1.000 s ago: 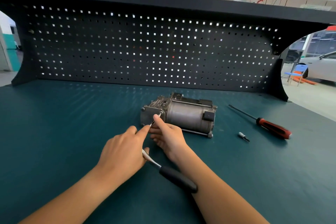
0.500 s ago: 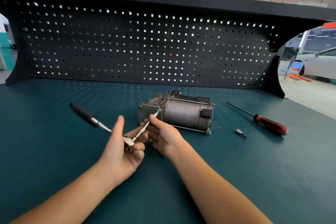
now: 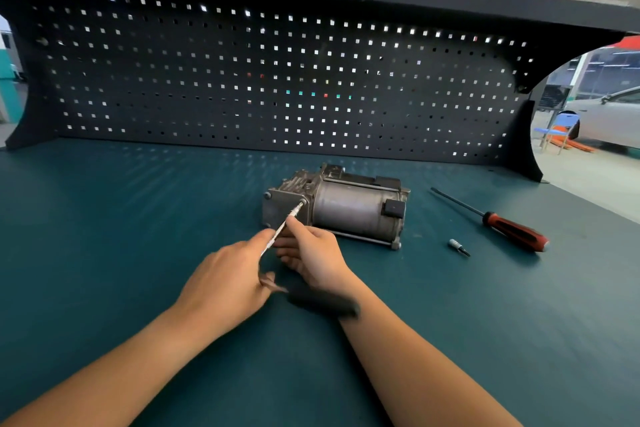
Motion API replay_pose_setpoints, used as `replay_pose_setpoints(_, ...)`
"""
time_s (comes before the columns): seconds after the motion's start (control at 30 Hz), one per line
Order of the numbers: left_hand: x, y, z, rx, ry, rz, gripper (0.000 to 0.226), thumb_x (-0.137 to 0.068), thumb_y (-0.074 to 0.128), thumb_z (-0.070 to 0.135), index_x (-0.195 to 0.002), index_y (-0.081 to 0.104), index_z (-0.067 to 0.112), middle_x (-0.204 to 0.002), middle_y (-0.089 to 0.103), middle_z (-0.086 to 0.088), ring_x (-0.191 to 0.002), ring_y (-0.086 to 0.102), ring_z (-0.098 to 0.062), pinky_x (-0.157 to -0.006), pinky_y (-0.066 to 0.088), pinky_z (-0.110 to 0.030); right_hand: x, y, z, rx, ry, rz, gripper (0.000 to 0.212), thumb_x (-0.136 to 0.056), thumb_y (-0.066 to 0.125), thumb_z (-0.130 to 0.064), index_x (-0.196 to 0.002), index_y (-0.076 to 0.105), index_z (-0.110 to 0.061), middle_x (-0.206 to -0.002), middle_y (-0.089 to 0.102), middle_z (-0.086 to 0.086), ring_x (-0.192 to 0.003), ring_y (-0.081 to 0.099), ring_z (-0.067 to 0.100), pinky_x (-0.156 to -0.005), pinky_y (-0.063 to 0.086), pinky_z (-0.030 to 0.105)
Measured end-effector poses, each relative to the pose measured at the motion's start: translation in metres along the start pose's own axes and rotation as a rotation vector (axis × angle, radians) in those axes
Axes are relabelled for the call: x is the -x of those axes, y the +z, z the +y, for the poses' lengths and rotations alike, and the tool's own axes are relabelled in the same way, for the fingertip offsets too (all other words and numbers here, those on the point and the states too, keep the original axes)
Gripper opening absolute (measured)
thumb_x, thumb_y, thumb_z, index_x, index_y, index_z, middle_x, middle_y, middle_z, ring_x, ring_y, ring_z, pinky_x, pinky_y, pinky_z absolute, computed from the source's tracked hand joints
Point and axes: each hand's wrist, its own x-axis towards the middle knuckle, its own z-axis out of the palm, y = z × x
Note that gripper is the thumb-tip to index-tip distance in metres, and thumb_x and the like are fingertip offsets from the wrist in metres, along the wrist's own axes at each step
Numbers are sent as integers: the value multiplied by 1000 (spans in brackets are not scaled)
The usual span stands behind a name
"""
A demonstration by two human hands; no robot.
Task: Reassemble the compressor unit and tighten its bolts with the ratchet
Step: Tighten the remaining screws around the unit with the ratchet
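Note:
The grey metal compressor unit (image 3: 349, 206) lies on its side on the green bench top, its square end plate toward me. The ratchet's thin extension bar (image 3: 282, 227) reaches up to a bolt at the plate's upper right corner. My left hand (image 3: 227, 282) grips the ratchet at its head; its black handle (image 3: 323, 303), blurred, points right under my right wrist. My right hand (image 3: 311, 253) pinches the extension bar just below the bolt.
A red-and-black-handled screwdriver (image 3: 512, 230) lies to the right of the compressor, with a small loose bit (image 3: 458, 247) nearer me. A black pegboard (image 3: 277, 80) walls off the back of the green bench top (image 3: 104, 236).
The ratchet handle has swung from pointing up-left, half a second ago, back down to the right under my right wrist. My right hand stays pinched on the extension bar.

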Motion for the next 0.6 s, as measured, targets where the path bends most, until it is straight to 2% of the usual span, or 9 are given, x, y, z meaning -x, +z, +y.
replay_pose_setpoints(0.03, 1, 1, -1, -148, 51, 14, 52, -86, 56, 29, -134, 36, 36, -80, 43, 8, -88, 60, -22, -69, 44, -30, 1, 0, -1, -5, 0, 0, 28, -95, 52, -26, -74, 60, -9, -64, 60, 5, -51, 52, 10, -50, 44, 16)
replay_pose_setpoints(0.1, 2, 0, 1, -185, 87, 85, 57, -87, 56, 33, -140, 33, 36, -85, 42, 7, -91, 60, -23, -71, 44, -32, 3, -1, -1, -19, 0, -2, 27, -94, 53, -27, -77, 61, -8, -64, 61, 5, -51, 53, 10, -50, 45, 15)
replay_pose_setpoints(0.2, 0, 0, 0, -3, 122, 195, 49, -81, 66, 31, -128, 53, 31, -78, 50, 9, -81, 60, -22, -67, 44, -32, 3, -1, -1, -37, -8, -12, 27, -94, 53, -28, -81, 63, -6, -69, 61, 6, -56, 54, 11, -54, 47, 16)
replay_pose_setpoints(0.27, -1, 2, -1, 196, 89, 218, 34, -78, 71, 29, -111, 63, 29, -67, 54, 9, -70, 60, -16, -65, 46, -32, 2, 0, -1, -34, -11, -11, 28, -95, 52, -27, -87, 64, -4, -70, 61, 6, -60, 55, 13, -57, 47, 18)
replay_pose_setpoints(0.37, -6, 3, 4, 619, -96, 162, 4, -81, 65, 30, -84, 66, 30, -61, 63, 3, -49, 56, -8, -59, 45, -30, 3, -1, 0, -84, -6, -4, 27, -95, 52, -22, -95, 64, 1, -66, 61, 5, -58, 54, 15, -55, 46, 20)
replay_pose_setpoints(0.47, -7, -2, 9, 990, -332, 45, 23, -89, 50, 44, -84, 64, 26, -60, 66, 2, -40, 52, -9, -46, 43, -21, 2, -2, 0, -80, -7, 3, 31, -95, 52, -31, -80, 64, -7, -65, 62, 5, -55, 55, 12, -54, 47, 18)
replay_pose_setpoints(0.53, -7, -5, 11, 1144, -441, -22, 32, -91, 44, 49, -94, 63, 24, -59, 66, 1, -39, 50, -9, -40, 42, -19, 1, -1, 1, -22, -29, 20, 31, -93, 54, -36, -79, 64, -10, -67, 63, 5, -57, 57, 13, -60, 48, 21)
replay_pose_setpoints(0.6, -6, -6, 12, 1265, -518, -79, 40, -90, 42, 54, -101, 63, 21, -59, 66, 0, -38, 49, -8, -37, 42, -19, 0, 2, 3, 44, -59, 29, 29, -91, 56, -38, -79, 63, -13, -70, 64, 5, -58, 59, 13, -59, 49, 21)
